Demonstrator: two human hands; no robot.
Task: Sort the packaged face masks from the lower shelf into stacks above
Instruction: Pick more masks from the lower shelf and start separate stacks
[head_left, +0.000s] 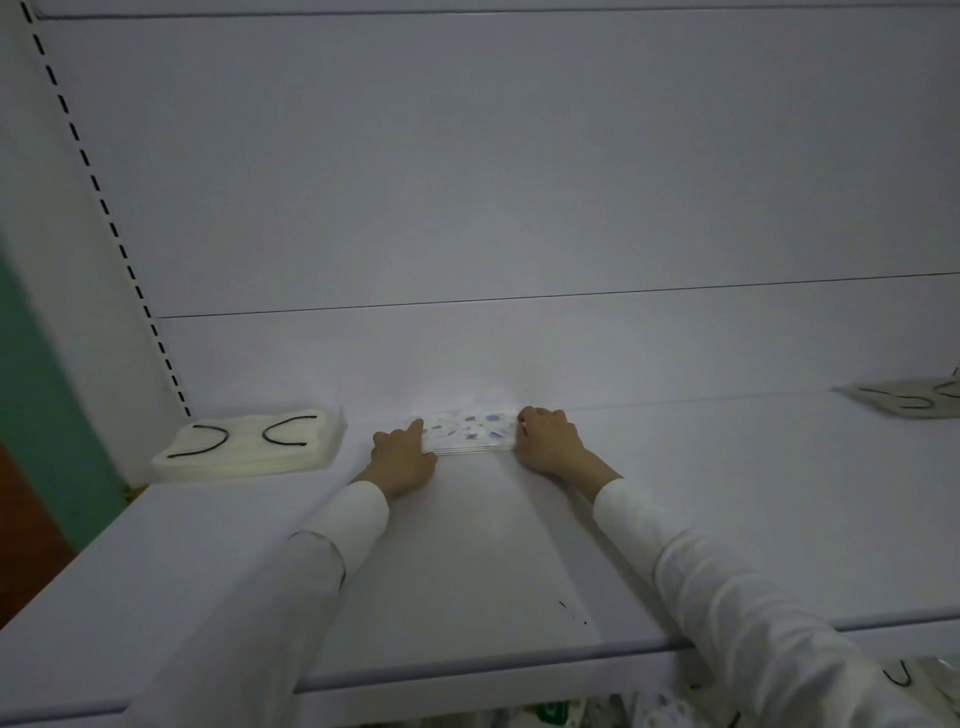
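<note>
Left hand (402, 457) and right hand (545, 439) each grip a short end of the patterned mask stack (467, 431), fingers curled on it, at the middle of the shelf (467, 561) against its back edge. White mask stack (249, 447) (black ear loops) lies in the back left corner. Third stack (909, 402) lies at the right edge, well apart.

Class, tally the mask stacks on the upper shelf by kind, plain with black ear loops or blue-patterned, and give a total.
Plain with black ear loops: 2 (left stack, right stack)
Blue-patterned: 1 (middle stack)
Total: 3
</note>
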